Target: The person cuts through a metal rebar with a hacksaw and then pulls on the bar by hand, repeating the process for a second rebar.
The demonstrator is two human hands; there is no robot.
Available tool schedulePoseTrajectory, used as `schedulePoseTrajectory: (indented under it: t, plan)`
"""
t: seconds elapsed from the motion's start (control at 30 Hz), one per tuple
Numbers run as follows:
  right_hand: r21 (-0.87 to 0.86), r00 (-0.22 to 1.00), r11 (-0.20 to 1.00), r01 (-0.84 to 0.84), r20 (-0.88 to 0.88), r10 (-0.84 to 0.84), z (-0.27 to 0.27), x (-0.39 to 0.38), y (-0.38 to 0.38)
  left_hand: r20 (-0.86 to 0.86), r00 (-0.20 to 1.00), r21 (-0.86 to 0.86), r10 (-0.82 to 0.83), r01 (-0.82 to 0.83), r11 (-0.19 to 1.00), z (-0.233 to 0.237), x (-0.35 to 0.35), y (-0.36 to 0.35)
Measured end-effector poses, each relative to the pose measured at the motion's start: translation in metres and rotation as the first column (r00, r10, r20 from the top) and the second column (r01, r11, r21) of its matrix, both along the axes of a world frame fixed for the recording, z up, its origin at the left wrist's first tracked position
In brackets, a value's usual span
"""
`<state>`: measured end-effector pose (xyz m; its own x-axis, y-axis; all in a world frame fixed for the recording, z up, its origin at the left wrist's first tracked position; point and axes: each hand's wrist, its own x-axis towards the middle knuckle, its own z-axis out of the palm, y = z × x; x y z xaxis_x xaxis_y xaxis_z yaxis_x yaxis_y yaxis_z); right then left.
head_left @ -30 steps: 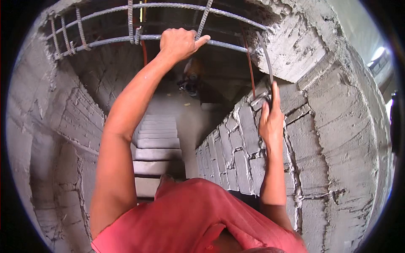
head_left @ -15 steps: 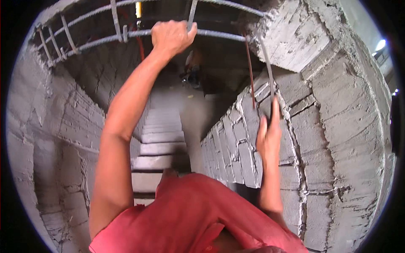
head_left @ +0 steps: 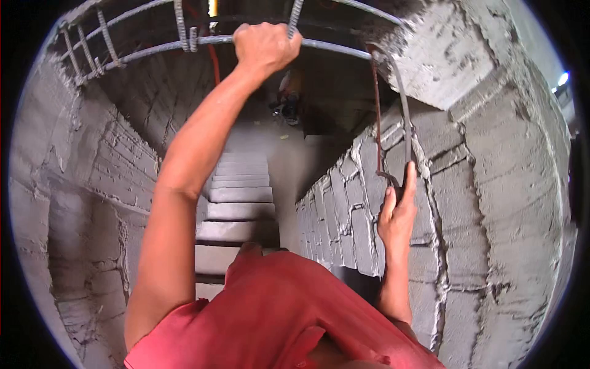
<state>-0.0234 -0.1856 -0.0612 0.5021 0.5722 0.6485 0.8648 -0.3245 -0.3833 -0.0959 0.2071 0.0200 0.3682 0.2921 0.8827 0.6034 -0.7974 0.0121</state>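
Observation:
My left hand (head_left: 267, 46) is wrapped round a horizontal ribbed steel rebar (head_left: 335, 47), beside a short upright crossbar. In my right hand (head_left: 398, 212) is the handle of a hacksaw (head_left: 405, 117), its index finger stretched along the grey frame. The saw's thin brownish blade runs away from me, and its far end lies at the rebar close to the rough concrete block (head_left: 445, 52). Whether the blade's teeth touch the bar I cannot make out.
Concrete stairs (head_left: 239, 195) descend below me between a rough wall (head_left: 123, 147) at left and a mortared block wall (head_left: 338, 203) at right. More rebar with cross ties (head_left: 101, 37) spans the upper left. Someone (head_left: 287, 101) is at the bottom in shadow.
My right hand has drawn the hacksaw back toward me a little, and its handle end shows more clearly. The left hand keeps its grip on the rebar; the view has shifted slightly.

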Motion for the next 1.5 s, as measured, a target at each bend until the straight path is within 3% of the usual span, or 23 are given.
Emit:
schedulePoseTrajectory:
  t: [0.03, 0.1, 0.17, 0.23, 0.27, 0.37, 0.43, 0.5, 0.53, 0.57, 0.63, 0.7, 0.77, 0.8, 0.87, 0.9, 0.97, 1.07, 1.17, 1.23, 1.27, 1.37, 1.5]
  plan:
    - [0.043, 0.999, 0.999, -0.018, 0.04, 0.017, 0.005, -0.001, 0.01, -0.013, 1.0, -0.007, 0.009, -0.009, 1.0, -0.002, -0.001, 0.0]
    - [0.045, 0.997, 0.999, -0.011, -0.079, 0.014, 0.049, 0.014, 0.069, -0.033, 0.999, -0.032, 0.008, -0.009, 0.999, 0.001, -0.001, 0.0]
    - [0.035, 0.996, 0.999, -0.01, -0.087, 0.013, 0.06, 0.018, 0.082, 0.002, 1.0, -0.022, -0.025, 0.025, 0.999, 0.002, -0.001, 0.006]
    - [-0.013, 0.962, 1.0, 0.027, -0.27, -0.029, 0.062, 0.002, 0.074, -0.014, 0.999, 0.056, -0.037, 0.037, 0.998, -0.002, -0.005, 0.005]
    - [0.066, 0.994, 0.993, -0.101, 0.052, 0.098, 0.041, 0.007, 0.059, -0.022, 0.998, -0.026, -0.051, 0.05, 0.998, 0.002, -0.009, -0.002]
    - [-0.09, 0.997, 0.995, 0.032, -0.07, -0.038, 0.001, -0.022, -0.017, -0.022, 1.0, -0.001, 0.005, -0.005, 1.0, -0.001, -0.001, 0.002]
    - [-0.041, 0.981, 0.999, -0.026, -0.196, 0.018, 0.005, -0.019, -0.013, -0.038, 0.999, -0.005, 0.014, -0.014, 1.0, -0.006, 0.0, 0.001]
    - [0.023, 0.995, 0.999, -0.029, 0.094, 0.027, 0.027, 0.012, 0.042, -0.01, 1.0, -0.004, 0.023, -0.023, 1.0, -0.001, 0.0, -0.001]
    - [0.029, 0.998, 1.0, -0.009, -0.06, 0.01, 0.039, 0.022, 0.064, -0.034, 0.999, -0.031, 0.037, -0.038, 0.999, 0.0, 0.002, -0.001]
    - [0.066, 0.998, 0.996, -0.052, -0.023, 0.054, 0.047, 0.027, 0.073, -0.003, 0.999, -0.058, -0.046, 0.046, 0.997, 0.003, -0.004, -0.006]
    - [0.049, 0.999, 0.998, -0.046, -0.011, 0.047, 0.041, 0.01, 0.059, -0.092, 0.995, -0.038, 0.023, -0.026, 0.999, 0.002, -0.005, 0.001]
    - [0.001, 0.982, 1.0, -0.019, 0.189, 0.018, 0.007, -0.002, 0.012, -0.104, 0.994, -0.077, 0.039, -0.047, 0.996, 0.003, -0.005, -0.004]
    - [-0.041, 0.999, 0.999, 0.01, -0.049, -0.012, -0.016, -0.021, -0.023, -0.082, 0.995, -0.097, 0.061, -0.069, 0.993, 0.003, 0.0, -0.002]
    - [-0.026, 0.964, 0.999, -0.02, -0.266, 0.013, -0.01, -0.019, -0.023, -0.097, 0.992, -0.106, 0.079, -0.089, 0.99, 0.001, 0.0, -0.004]
    - [0.021, 0.995, 1.0, -0.014, 0.103, 0.012, 0.009, 0.013, 0.024, -0.093, 0.99, -0.099, 0.102, -0.111, 0.989, 0.007, 0.0, -0.002]
    - [0.014, 0.99, 1.0, -0.002, -0.143, 0.004, 0.033, 0.01, 0.047, -0.094, 0.991, -0.108, 0.095, -0.105, 0.989, 0.003, 0.002, -0.001]
    - [0.121, 0.995, 0.99, -0.075, -0.058, 0.082, 0.04, 0.015, 0.07, -0.132, 0.991, -0.147, -0.016, -0.004, 0.989, 0.003, -0.007, -0.011]
    - [0.065, 0.998, 0.996, -0.062, 0.008, 0.062, 0.009, -0.001, 0.026, -0.105, 0.993, -0.078, -0.047, 0.039, 0.996, 0.003, -0.011, -0.009]
    - [-0.008, 0.965, 1.0, -0.007, -0.264, 0.005, -0.014, -0.026, -0.018, -0.091, 0.996, -0.127, 0.013, -0.025, 0.992, 0.005, -0.007, -0.011]
    - [0.041, 0.999, 0.999, -0.019, 0.044, 0.017, -0.004, 0.005, 0.022, -0.083, 0.996, -0.071, 0.037, -0.043, 0.997, 0.004, -0.007, -0.012]
    - [0.07, 0.996, 0.995, -0.07, -0.05, 0.074, 0.02, 0.014, 0.051, -0.084, 0.996, -0.051, 0.004, -0.008, 0.999, 0.002, -0.004, -0.012]
    - [0.104, 0.996, 0.992, -0.072, -0.044, 0.077, 0.042, 0.015, 0.079, -0.069, 0.997, -0.046, -0.035, 0.032, 0.998, 0.007, -0.013, -0.009]
    - [0.034, 0.996, 0.999, -0.037, 0.077, 0.035, -0.002, -0.006, 0.003, -0.115, 0.993, -0.1, 0.0, -0.011, 0.995, 0.004, -0.01, -0.01]
